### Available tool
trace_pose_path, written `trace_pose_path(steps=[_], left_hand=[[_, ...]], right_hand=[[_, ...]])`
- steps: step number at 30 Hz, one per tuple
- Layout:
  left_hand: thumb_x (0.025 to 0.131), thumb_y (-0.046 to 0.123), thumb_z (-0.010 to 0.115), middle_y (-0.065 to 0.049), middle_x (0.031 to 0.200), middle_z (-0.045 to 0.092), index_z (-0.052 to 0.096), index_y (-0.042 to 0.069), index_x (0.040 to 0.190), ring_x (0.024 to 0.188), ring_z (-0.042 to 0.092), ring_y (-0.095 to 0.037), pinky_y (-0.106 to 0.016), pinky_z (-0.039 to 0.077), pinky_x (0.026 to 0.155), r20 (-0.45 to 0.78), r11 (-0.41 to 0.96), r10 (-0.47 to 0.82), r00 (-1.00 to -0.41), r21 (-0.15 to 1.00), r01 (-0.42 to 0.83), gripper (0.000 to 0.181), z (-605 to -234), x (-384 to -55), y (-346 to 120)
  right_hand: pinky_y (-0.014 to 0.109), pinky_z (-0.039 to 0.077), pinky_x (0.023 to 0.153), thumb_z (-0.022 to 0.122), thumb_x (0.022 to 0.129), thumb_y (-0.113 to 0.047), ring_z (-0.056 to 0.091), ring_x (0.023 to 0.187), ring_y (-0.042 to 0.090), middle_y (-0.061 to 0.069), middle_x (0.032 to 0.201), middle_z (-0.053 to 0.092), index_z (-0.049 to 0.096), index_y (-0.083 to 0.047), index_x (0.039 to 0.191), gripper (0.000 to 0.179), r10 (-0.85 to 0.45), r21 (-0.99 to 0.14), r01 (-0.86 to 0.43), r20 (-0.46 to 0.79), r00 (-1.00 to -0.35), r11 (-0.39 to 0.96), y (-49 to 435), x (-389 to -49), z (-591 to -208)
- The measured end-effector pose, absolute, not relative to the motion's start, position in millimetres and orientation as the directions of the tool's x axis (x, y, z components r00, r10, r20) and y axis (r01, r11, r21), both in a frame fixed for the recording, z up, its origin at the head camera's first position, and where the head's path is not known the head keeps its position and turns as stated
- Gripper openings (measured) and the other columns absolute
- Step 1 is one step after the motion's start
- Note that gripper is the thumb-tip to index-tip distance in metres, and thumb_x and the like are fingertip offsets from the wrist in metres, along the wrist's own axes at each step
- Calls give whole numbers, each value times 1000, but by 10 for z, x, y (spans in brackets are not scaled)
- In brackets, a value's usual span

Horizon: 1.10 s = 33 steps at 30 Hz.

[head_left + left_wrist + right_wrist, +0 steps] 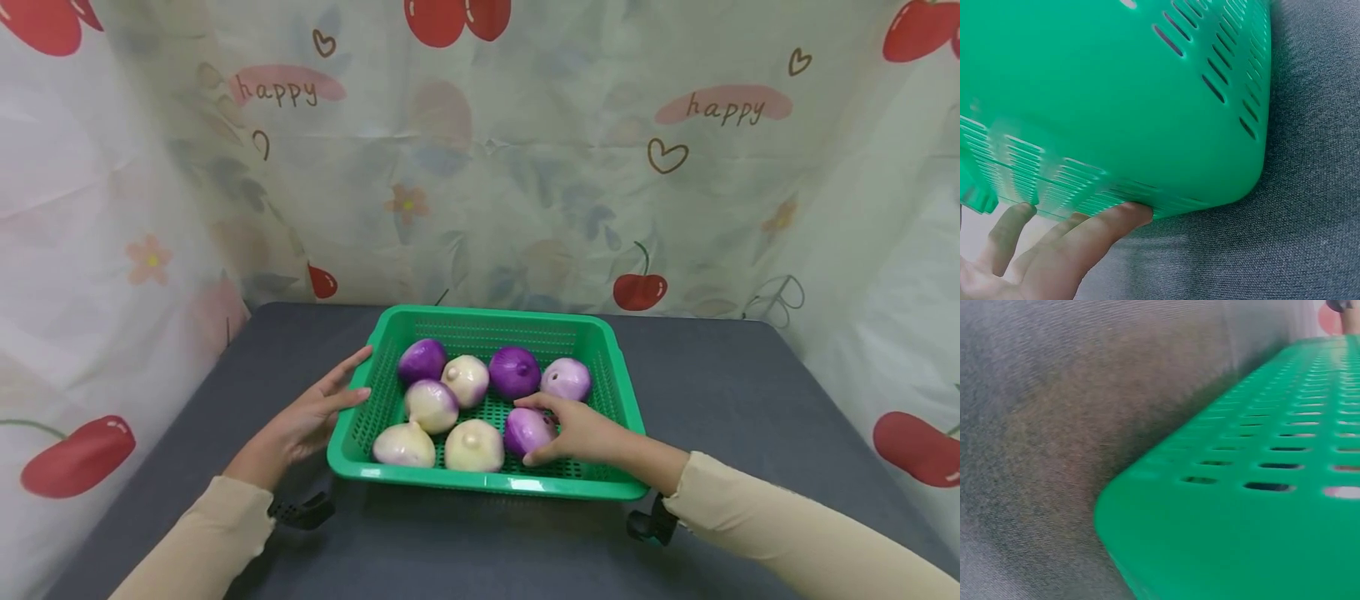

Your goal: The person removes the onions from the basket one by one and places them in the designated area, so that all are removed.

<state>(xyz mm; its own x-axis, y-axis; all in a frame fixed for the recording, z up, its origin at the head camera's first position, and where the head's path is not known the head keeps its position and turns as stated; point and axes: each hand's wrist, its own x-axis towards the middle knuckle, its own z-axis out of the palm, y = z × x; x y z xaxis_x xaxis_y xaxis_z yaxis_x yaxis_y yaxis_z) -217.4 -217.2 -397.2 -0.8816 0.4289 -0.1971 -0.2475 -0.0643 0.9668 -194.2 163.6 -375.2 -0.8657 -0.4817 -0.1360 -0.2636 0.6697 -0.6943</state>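
A green plastic basket [480, 482] with slotted walls holds several onions, some purple and some whitish. Inside its front right part, my right hand [577, 429] grips a light purple onion [528, 431] between thumb and fingers. My left hand [311, 417] lies along the basket's left side, its fingers extended. In the left wrist view those fingers [1107, 228] touch the slotted wall [1147, 125]. The right wrist view shows only the basket's outer wall [1222, 531]; the right hand is out of sight there.
The basket stands on a dark grey tabletop [697, 383]. A patterned curtain [495, 208] with cherries and hearts closes off the back and both sides. Among the other onions are a deep purple one [514, 372] and a white one [474, 446].
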Motion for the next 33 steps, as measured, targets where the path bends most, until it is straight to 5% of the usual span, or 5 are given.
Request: trace_pose_path(steps=[8,18,28,33], left_hand=[[101,17,53,-15,160,7,10,38,155,132,41,-40,-52,49,94,-192,-64,432,-881,968,-242,73,-4002,-2202,-2170],[101,17,53,-16,160,8,10,38,155,128,47,-37,-53,49,93,-197,-63,422,-885,967,-246,73,-4009,-2196,-2186],[101,17,53,-17,160,6,10,39,155,135,35,-46,-55,47,95,-199,-78,430,-881,964,-256,73,-3992,-2175,-2184],[100,18,54,-16,160,6,10,39,155,135,37,-44,-54,48,94,-196,-74,431,-881,965,-250,74,-3984,-2169,-2177]], right_hand=[[39,55,85,81,79,-27,51,122,39,15,137,49,47,-10,142,74,-491,-803,-223,-97,-865,552,1811,-1895,-3571],[32,56,83,78,82,-17,47,125,38,9,145,40,42,-13,143,71,-471,-890,-271,74,-879,367,2125,-1815,-3187],[23,54,84,66,90,-2,55,117,2,7,144,33,36,-20,149,68,-319,-931,-288,208,-925,226,2525,-1827,-2930],[18,52,85,59,94,-1,58,113,1,2,136,39,38,-16,146,58,-241,-962,-267,246,-939,59,2706,-1916,-2990]])
